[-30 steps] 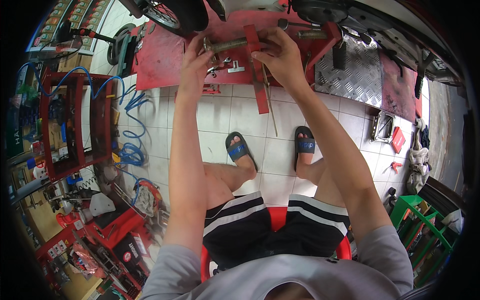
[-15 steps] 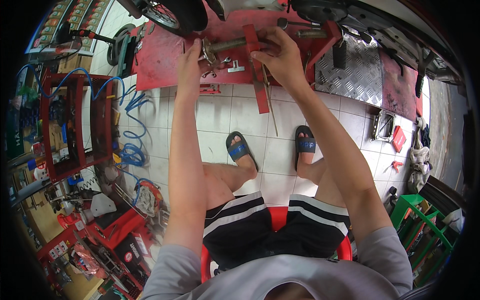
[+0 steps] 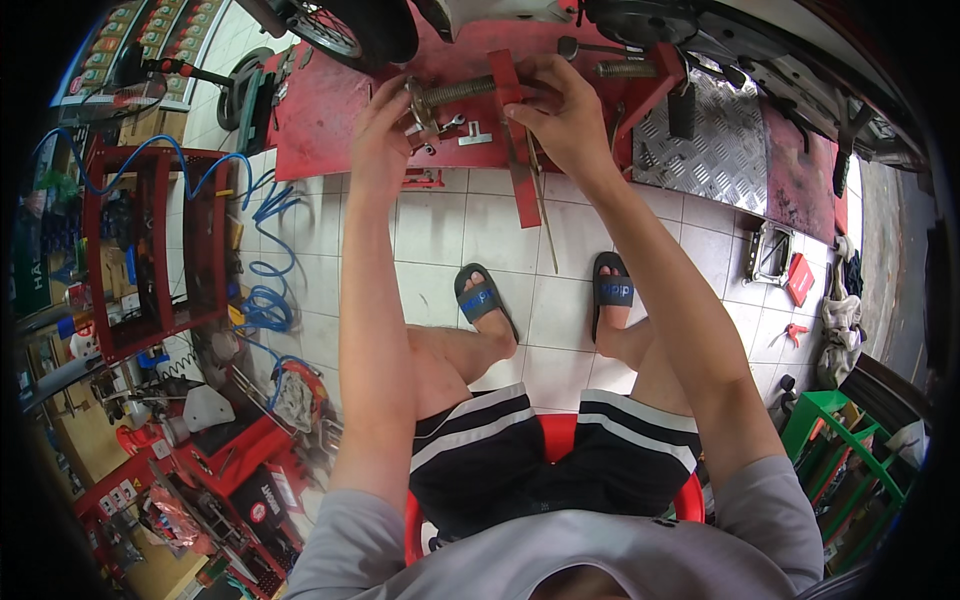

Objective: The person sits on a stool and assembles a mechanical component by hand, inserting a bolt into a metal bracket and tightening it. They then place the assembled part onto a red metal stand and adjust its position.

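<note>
Both hands up at red lift platform (image 3: 330, 110) | left hand (image 3: 380, 130) has shifted onto threaded rod (image 3: 462, 92) end, clenched | right hand (image 3: 560, 110) grasping red clamp bracket (image 3: 508, 95) | nut possibly turning.

A threaded rod (image 3: 458, 92) lies across the raised platform (image 3: 330, 110), with the left hand (image 3: 385, 125) at its left end and the right hand (image 3: 560, 110) on the bracket (image 3: 508, 90) at its right. A wheel (image 3: 350, 25) stands behind the platform, a checkered ramp (image 3: 720, 135) to its right, a tool rack (image 3: 150, 250) far left.
</note>
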Motion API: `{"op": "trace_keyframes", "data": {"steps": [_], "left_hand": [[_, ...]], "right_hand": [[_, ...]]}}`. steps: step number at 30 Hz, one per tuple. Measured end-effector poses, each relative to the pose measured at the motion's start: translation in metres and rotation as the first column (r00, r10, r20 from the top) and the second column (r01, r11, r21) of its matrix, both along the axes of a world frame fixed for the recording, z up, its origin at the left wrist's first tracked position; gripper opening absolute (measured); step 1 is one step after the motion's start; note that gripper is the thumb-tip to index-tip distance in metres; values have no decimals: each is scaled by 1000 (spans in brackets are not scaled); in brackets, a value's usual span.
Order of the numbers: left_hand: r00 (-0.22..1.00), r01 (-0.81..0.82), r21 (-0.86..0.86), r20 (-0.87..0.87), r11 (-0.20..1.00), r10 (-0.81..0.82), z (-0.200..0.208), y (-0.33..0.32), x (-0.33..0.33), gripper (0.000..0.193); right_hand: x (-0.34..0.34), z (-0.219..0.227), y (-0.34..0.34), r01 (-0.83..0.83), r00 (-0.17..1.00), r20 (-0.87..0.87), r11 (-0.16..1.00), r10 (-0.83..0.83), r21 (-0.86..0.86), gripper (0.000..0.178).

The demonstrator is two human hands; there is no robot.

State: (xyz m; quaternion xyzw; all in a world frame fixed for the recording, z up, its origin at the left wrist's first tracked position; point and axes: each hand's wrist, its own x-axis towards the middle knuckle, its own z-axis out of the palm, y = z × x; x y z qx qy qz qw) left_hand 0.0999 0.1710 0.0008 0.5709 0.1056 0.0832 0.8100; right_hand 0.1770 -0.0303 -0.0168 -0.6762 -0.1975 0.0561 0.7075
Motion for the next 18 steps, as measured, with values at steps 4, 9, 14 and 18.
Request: {"op": "trace_keyframes", "data": {"steps": [4, 9, 14, 18], "left_hand": [[990, 25, -12, -141, 1000, -27, -7, 12, 1, 42], [990, 11, 37, 143, 999, -16, -2, -4, -2, 41], [994, 94, 46, -67, 994, -91, -4, 13, -5, 47], [998, 50, 68, -48, 996, -47, -4, 4, -3, 46]], "right_hand": [[-3, 4, 3, 3, 1000, 17, 1000, -3, -2, 39], [-2, 2, -1, -7, 1000, -30, 1000, 7, -2, 35], [-3, 1, -1, -23, 996, -81, 1000, 22, -7, 29], [-3, -3, 0, -20, 1000, 11, 1000, 20, -8, 28]]}}
